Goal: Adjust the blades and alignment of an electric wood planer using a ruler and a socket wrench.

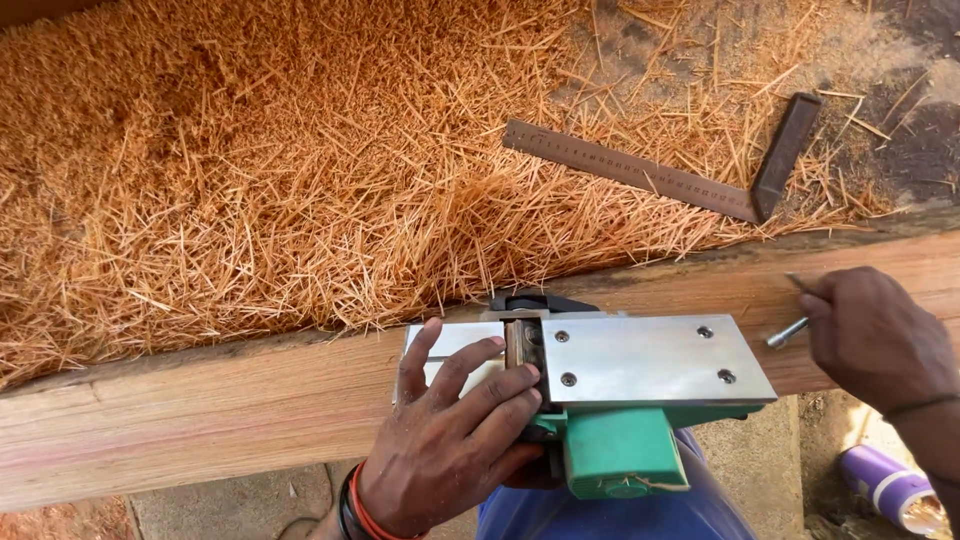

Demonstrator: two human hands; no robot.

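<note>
The left hand [445, 440] lies flat, fingers spread, on the upturned steel sole of a green electric planer [620, 385] resting on a long timber beam [200, 410]; just right, the right hand [875, 335] grips a small metal wrench [787, 332].

We see the planer [610, 400] upturned, its sole plate of bright, smooth brushed metal, its body of matt green plastic. The plank [200, 420] beneath is pale bare wood, smooth-faced with a rough dark edge. Dry, fibrous orange wood shavings [250, 170] lie behind it. The try square [660, 170] shows dull, tarnished metal. The small tool [788, 331] is shiny metal.
</note>
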